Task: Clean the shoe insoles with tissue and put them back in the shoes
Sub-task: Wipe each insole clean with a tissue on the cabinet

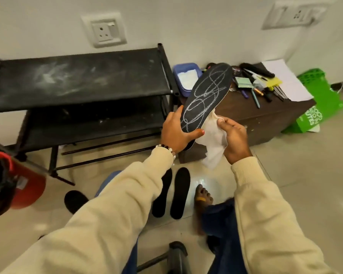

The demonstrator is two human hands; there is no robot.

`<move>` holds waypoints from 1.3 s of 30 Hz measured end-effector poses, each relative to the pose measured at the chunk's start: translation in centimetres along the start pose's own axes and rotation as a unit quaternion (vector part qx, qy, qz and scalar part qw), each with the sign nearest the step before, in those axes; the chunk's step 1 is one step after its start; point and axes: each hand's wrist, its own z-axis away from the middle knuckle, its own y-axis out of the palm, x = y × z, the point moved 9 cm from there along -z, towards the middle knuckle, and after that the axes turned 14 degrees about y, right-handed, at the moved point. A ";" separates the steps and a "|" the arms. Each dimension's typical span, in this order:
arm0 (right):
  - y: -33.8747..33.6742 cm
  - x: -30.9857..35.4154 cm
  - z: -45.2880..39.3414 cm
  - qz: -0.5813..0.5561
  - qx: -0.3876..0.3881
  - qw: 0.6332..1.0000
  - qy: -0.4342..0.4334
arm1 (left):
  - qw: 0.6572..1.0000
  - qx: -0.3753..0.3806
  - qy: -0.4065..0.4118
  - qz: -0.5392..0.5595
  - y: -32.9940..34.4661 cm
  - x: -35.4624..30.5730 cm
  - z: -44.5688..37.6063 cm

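1. The wiping step is judged to be in hand: a black shoe insole with pale stitched loops (205,97) is held up at its heel end by the left hand (176,133), thumb curled across the stitched face, its toe end raised towards the wall.
2. A crumpled white tissue (212,143) is pinched by the right hand (234,139) and is pressed against the lower right edge of the insole.
3. Three plain black insoles lie on the pale tiled floor (305,184): two side by side (180,192) under the hands, a third (75,200) further left. Whether they are cleaned cannot be told.
4. No shoes are seen, so the refitting step is judged to be still ahead.
5. The next move is judged to call for the tissue to be drawn along the stitched face while the heel is kept steady.
6. Open room is left in front of the hands; the black shoe rack (77,84) stands near on the left and the dark brown wooden surface (265,113), cluttered with pens, near behind the raised toe end.
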 end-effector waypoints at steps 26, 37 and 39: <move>-9.2 0.4 -12.6 0.094 -0.201 0.974 0.038 | 0.953 0.202 0.021 -0.224 12.5 8.3 -10.3; -4.9 1.4 -11.3 0.316 -0.184 0.921 -0.135 | 0.975 0.109 -0.158 -0.111 8.9 10.3 -6.8; -3.5 1.2 -11.2 0.390 -0.180 0.886 -0.174 | 0.976 0.074 -0.198 -0.049 8.5 10.8 -6.3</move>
